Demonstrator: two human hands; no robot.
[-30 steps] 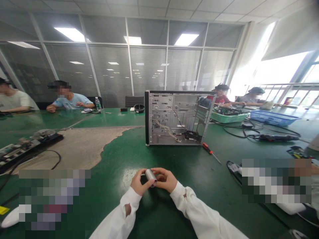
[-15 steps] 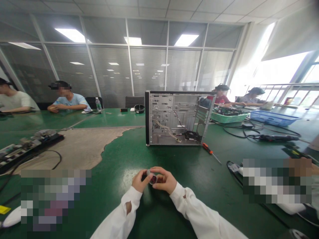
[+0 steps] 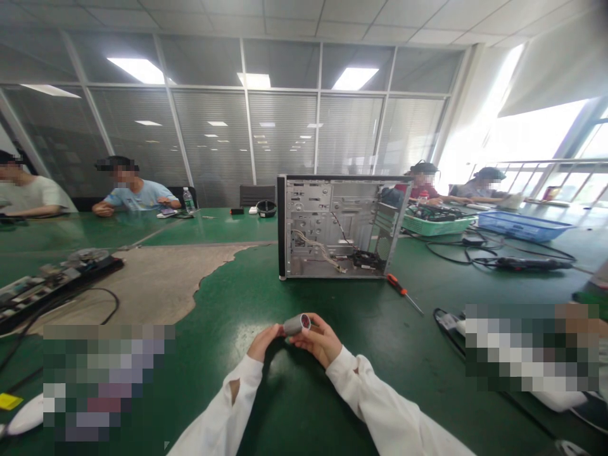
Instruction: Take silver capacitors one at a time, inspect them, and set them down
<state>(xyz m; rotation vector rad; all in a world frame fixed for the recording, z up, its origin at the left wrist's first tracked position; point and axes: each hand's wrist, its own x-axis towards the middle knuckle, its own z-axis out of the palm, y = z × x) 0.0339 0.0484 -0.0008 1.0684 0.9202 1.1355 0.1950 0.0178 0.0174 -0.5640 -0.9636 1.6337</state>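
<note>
A short silver metal cylinder (image 3: 296, 324) with a dark, reddish open end facing right is held above the green tabletop (image 3: 228, 354). My right hand (image 3: 319, 341) grips it from below and the right side. My left hand (image 3: 261, 342) pinches its left end with the fingertips. Both white sleeves run toward me. Beyond the hands stands an open computer case (image 3: 335, 227) with its metal panel and wires showing. A red-handled screwdriver (image 3: 403, 290) lies next to the case.
Circuit boards and cables (image 3: 52, 278) lie on a beige mat (image 3: 142, 285) at left. Green (image 3: 437, 223) and blue (image 3: 525, 226) baskets, a corded tool (image 3: 527, 263) and black cables sit at right. Several seated people work around the table.
The cylinder has rotated, its open end turning from facing me to pointing right. It has risen slightly, and my hands have spread a little apart.
</note>
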